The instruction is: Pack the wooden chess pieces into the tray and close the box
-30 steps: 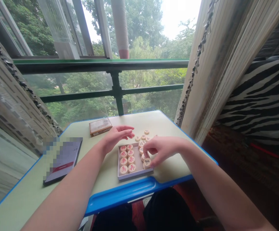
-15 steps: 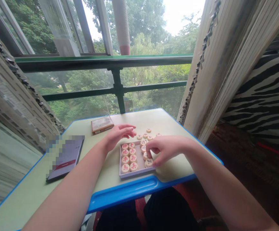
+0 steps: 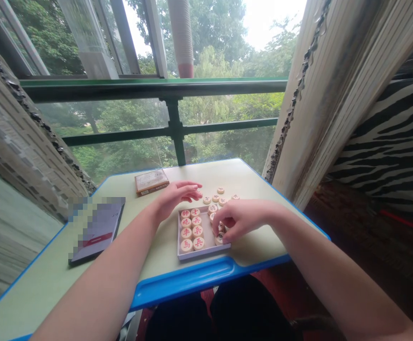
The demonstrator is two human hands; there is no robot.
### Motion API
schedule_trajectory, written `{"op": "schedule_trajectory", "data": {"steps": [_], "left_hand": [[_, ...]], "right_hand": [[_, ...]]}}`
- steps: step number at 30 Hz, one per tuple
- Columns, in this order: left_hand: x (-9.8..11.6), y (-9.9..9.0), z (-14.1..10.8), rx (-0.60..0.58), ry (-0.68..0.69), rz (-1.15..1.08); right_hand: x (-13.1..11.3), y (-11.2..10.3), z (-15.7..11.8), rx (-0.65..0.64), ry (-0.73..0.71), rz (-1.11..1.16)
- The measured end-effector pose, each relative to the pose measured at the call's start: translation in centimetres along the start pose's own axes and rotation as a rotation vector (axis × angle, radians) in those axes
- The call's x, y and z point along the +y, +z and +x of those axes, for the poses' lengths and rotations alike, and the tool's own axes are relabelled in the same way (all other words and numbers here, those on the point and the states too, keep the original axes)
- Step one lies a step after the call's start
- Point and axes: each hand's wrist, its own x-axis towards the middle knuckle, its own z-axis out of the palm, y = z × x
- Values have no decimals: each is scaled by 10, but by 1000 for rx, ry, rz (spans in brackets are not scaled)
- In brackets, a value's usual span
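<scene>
A shallow white box (image 3: 202,251) sits near the front of the table. Round Chinese chess pieces with red characters (image 3: 192,228) fill two columns on its left side, and pieces with dark characters (image 3: 212,209) stand along its right side. My right hand (image 3: 240,219) reaches over that right side, with bent fingers and thumb on a dark-marked chess piece (image 3: 219,238) at the front right corner. It partly covers the pieces behind. Beyond the box's far left corner, my left hand (image 3: 179,195) hovers with fingers stretched out and nothing in them.
Several loose chess pieces (image 3: 215,198) lie behind the box. A flat brown box (image 3: 151,182) lies at the back left of the table. To the left is a tablet-like device (image 3: 101,234), partly pixelated. The table (image 3: 149,251) has a blue rim with a front groove.
My right hand's fingers have shifted slightly left and closer around the front right piece, covering more of it. My left hand stays nearly where it was.
</scene>
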Motion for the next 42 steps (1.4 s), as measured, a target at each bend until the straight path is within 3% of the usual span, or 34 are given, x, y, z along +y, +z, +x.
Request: {"op": "schedule_trajectory", "data": {"steps": [6,10,12,16,21,27,31,38,42], "left_hand": [[3,1,-2,13,5,5],[2,2,-1,44,8,18],[2,2,0,63,11,46],[0,4,1,63,5,127],[1,4,0,73,17,138],[-1,0,1,122,2,132],[-2,-1,2,114,5,151],[-5,1,3,63,-8,205],[-8,0,4,127,10,185]], "right_hand": [[-2,-2,-1,41,-7,-22],[2,-2,2,140,5,6],[8,-2,4,266,27,-9],[24,-4,10,664,135,-241],[45,-8,15,875,246,-388],[70,-4,27,802,374,-402],[83,1,36,769,337,-348],[85,0,40,667,319,-327],[83,-1,39,662,389,-304]]}}
